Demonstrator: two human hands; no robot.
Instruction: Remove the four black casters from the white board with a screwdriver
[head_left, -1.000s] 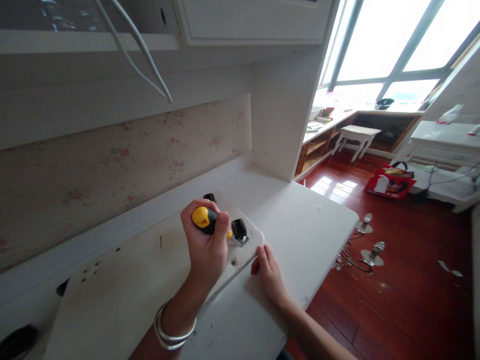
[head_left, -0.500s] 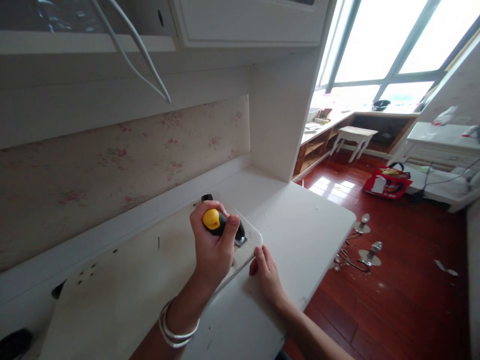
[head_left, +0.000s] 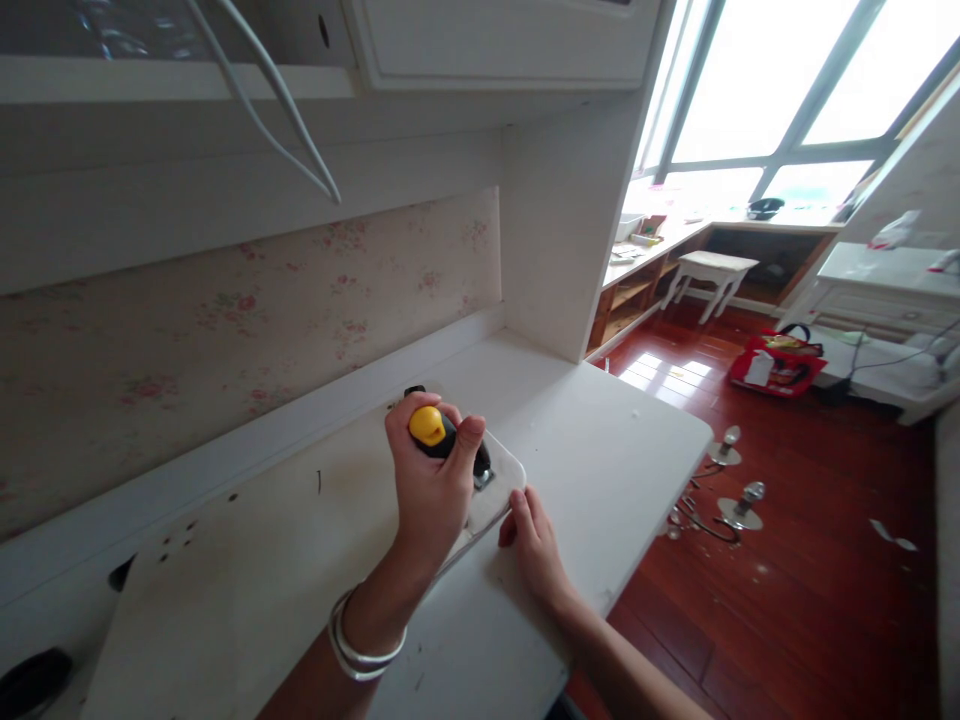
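Observation:
My left hand (head_left: 429,480), with silver bangles (head_left: 352,650) at the wrist, is wrapped around a screwdriver (head_left: 429,428). The screwdriver has a black grip and a yellow butt end that points up at me; its tip is hidden below the hand. Under it lies a white board (head_left: 270,570) with rounded corners and small dark holes. Beside the thumb, a small black and metal fitting (head_left: 484,472) sits near the board's end. My right hand (head_left: 534,540) is closed on the board's near right corner, thumb on the edge, other fingers curled.
The board rests on a white desktop (head_left: 592,430) below a wall cabinet (head_left: 502,45) with a hanging white cable (head_left: 277,90). A dark object (head_left: 34,682) lies at lower left. On the red floor are a chandelier (head_left: 739,510), a red bag (head_left: 776,362) and a stool (head_left: 712,268).
My left hand has shifted slightly up and to the right with the screwdriver, and its thumb sits a little higher. The right hand stays at the board's corner.

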